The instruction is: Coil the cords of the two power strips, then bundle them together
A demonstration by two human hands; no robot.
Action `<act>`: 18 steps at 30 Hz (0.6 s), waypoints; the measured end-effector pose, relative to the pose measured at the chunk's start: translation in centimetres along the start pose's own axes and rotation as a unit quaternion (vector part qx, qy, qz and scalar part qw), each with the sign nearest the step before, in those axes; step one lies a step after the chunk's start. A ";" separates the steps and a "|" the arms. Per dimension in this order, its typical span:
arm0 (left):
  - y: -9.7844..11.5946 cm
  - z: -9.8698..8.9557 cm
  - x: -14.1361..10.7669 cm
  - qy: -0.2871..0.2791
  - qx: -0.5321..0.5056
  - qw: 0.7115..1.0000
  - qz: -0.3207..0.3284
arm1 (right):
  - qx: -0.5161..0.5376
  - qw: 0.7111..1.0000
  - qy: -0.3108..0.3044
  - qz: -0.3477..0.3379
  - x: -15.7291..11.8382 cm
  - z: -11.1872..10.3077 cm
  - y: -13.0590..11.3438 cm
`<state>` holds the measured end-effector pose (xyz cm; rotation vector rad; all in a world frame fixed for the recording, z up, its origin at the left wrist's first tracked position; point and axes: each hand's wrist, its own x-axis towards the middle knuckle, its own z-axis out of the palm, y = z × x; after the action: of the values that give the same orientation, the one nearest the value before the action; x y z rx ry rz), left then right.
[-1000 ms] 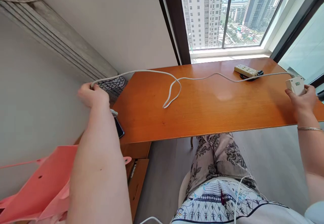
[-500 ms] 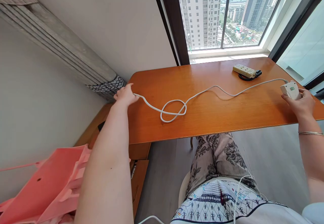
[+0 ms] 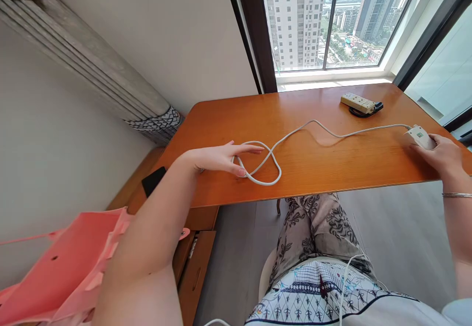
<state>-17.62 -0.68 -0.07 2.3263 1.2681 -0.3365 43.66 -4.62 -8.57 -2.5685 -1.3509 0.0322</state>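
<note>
A white cable (image 3: pixel 313 121) runs across the orange-brown table, with a loop left of the middle. My left hand (image 3: pixel 224 159) is over the left side of that loop, fingers stretched and apart, thumb and fingertips at the cable; part of the cable is hidden under it. At the table's right side my right hand (image 3: pixel 442 154) holds a white block (image 3: pixel 423 137), to which the cable's other end joins. A beige power strip (image 3: pixel 357 103) with a black plug and cord lies near the back right.
The table (image 3: pixel 228 119) stands below a window. A pink bag (image 3: pixel 70 262) is at the lower left, near a black object (image 3: pixel 153 181) and an open wooden drawer (image 3: pixel 199 272). A gathered curtain (image 3: pixel 110 80) hangs at the left.
My left hand has moved right from the table's left edge to the cable loop, and its fingers have opened. The loop has changed shape. My right hand has shifted slightly down and tilted the white block.
</note>
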 end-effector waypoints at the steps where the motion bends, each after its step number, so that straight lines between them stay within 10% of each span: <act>1: 0.6 0.5 0.4 0.008 0.010 1.000 -0.019 | -0.008 1.000 -0.004 -0.005 0.1 0.0 0.0; 11: 3.4 6.3 3.7 0.036 0.166 0.981 -0.097 | -0.009 1.000 -0.010 -0.018 0.4 0.7 0.0; 18: 0.4 5.5 3.7 0.136 0.200 0.944 -0.226 | -0.010 1.000 -0.002 -0.022 0.7 0.8 -0.1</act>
<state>-15.23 -1.02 -6.24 2.4434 2.0459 -0.4693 43.86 -3.86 -9.24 -2.5543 -1.4152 0.0159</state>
